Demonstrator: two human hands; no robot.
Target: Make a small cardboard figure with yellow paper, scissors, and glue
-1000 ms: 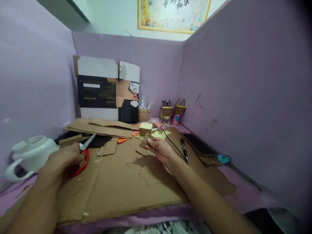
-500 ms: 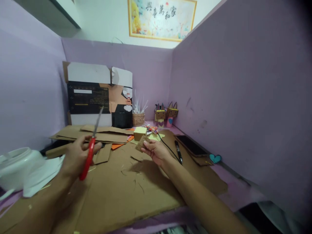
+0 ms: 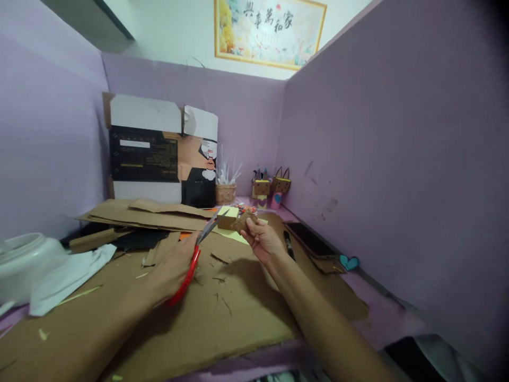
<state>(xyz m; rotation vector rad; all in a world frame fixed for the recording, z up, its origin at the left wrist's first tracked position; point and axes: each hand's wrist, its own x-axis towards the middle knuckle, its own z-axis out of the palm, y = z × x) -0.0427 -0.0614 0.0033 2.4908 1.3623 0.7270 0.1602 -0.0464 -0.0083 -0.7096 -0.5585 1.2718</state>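
My left hand (image 3: 177, 268) is closed around the red handles of a pair of scissors (image 3: 193, 268). Its metal blades are parted and point up and to the right. Between the thumb and fingers of my right hand (image 3: 262, 239) is a small brown piece of cardboard (image 3: 244, 222), just right of the blade tips. Behind the blades and the piece stands a small cardboard box with a pale yellow top (image 3: 228, 217). Dark thin scraps (image 3: 218, 259) lie on the large cardboard sheet (image 3: 238, 323) below my hands.
Flat cardboard strips (image 3: 151, 215) and an unfolded printed box (image 3: 145, 154) are at the back left. A white pot (image 3: 29, 270) stands at left. To the right lie a black marker (image 3: 289, 245), a phone (image 3: 312, 239) and a blue heart (image 3: 349, 262). Cardboard figures (image 3: 261, 188) stand behind.
My left hand has swung the scissors right and tipped the blades toward the cardboard piece, the blades now parted. My right hand has shifted slightly right and up with the piece.
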